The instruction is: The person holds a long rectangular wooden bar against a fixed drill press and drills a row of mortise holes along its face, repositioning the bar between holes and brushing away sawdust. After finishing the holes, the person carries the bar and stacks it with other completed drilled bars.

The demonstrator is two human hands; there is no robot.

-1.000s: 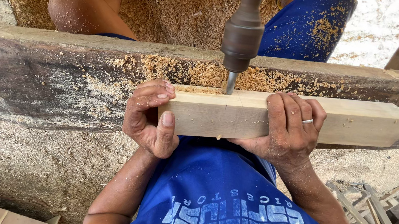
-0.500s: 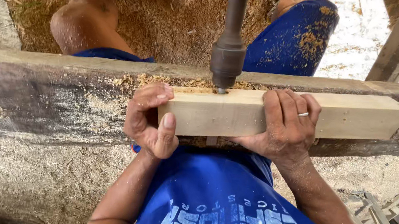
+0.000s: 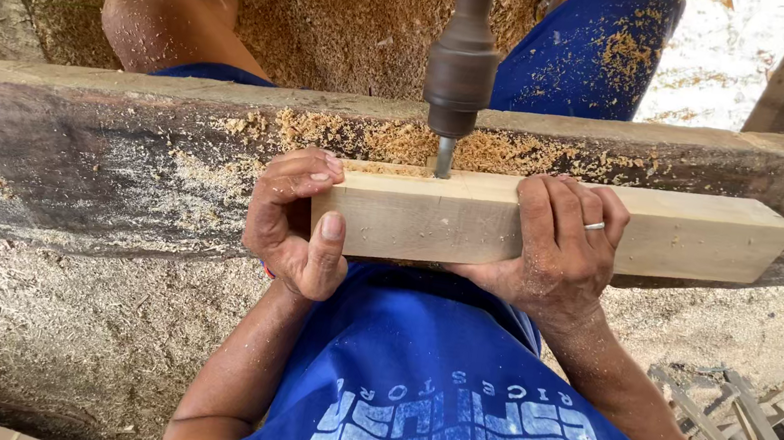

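A person in a blue shirt [image 3: 448, 409] holds a pale block of wood [image 3: 553, 226] with both hands. The block lies long-ways on a dark, worn table [image 3: 87, 160] that runs from side to side across the view.

The left hand [image 3: 296, 223] wraps around the left end of the block. Its fingers curl over the top and its thumb [image 3: 328, 242] presses flat on the front face. The right hand [image 3: 560, 247] grips the block near its middle. Its fingers lie over the top edge, and one of them has a ring [image 3: 595, 226] on it. The right end of the block sticks out well past this hand.

A grey metal drill [image 3: 462, 63] comes straight down from above. Its thin bit [image 3: 443, 156] touches the top of the block, between the two hands. A long cut groove [image 3: 384, 168] shows on top of the block, just left of the bit.

Yellow wood dust [image 3: 383, 138] sits in a heap on the table behind the block. More dust covers the ground [image 3: 339, 11] past the table. A bare knee [image 3: 152, 12] and blue shorts [image 3: 587, 44] show beyond the table. Thin wood sticks [image 3: 747, 438] lie low on the right.
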